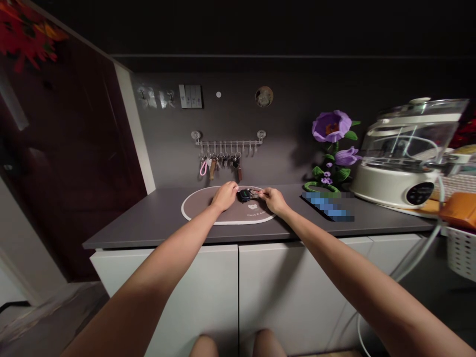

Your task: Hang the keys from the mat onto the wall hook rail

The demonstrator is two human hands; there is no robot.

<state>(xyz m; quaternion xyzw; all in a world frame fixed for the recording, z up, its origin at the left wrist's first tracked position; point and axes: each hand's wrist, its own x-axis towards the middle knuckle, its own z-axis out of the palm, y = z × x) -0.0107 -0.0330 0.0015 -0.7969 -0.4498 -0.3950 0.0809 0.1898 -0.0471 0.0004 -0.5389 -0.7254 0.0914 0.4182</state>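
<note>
Over the brown oval mat (197, 208) with a white rim, both my hands are near a small bunch of keys with a dark fob (245, 195). My right hand (273, 200) pinches the metal keys at the right end of the bunch. My left hand (225, 195) is closed just left of the fob, fingertips pressed together; what it holds, if anything, is too small to tell. On the wall behind, a hook rail (230, 143) carries several keys, a pink loop (203, 168) and a brown tag (212, 169).
A phone-like blue object (327, 206), blurred out, lies right of the mat. Behind it stand purple crocheted flowers (332, 126). A white steamer (394, 183) with a clear top, an orange-brown item (460, 210) and a white basket (461, 253) are farther right.
</note>
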